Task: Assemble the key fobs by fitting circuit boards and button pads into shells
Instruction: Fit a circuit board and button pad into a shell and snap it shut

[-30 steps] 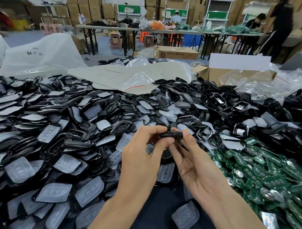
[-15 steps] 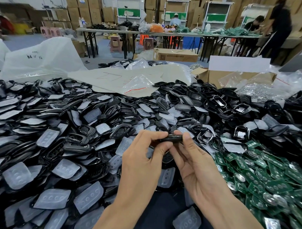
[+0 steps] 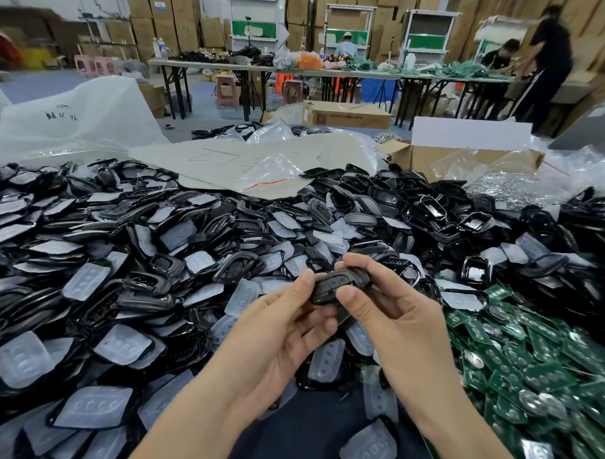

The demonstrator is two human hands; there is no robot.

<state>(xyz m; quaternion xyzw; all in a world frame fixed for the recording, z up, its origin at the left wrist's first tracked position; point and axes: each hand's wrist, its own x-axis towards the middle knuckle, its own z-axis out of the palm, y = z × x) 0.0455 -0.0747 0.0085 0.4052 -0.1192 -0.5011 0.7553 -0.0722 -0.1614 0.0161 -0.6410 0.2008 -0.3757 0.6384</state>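
Observation:
A black key fob (image 3: 333, 286) is held above the table between both hands, its button face turned up toward me. My left hand (image 3: 280, 335) grips its left end with thumb on top and fingers curled beneath. My right hand (image 3: 390, 318) grips its right end, thumb pressing the near face and fingers wrapped over the far edge. Below lies a heap of black shells (image 3: 231, 268) mixed with translucent button pads (image 3: 92, 405). Green circuit boards (image 3: 536, 368) are piled at the right.
A flattened cardboard sheet (image 3: 228, 161) and clear bags (image 3: 272, 175) lie behind the heap. An open carton (image 3: 468, 159) stands at the back right, a white sack (image 3: 78, 122) at the back left. People work at long tables (image 3: 334, 72) farther off.
The fob was held edge-on, pinched by fingertips; now it is tilted with its button face toward me, and my right thumb has come onto its near face.

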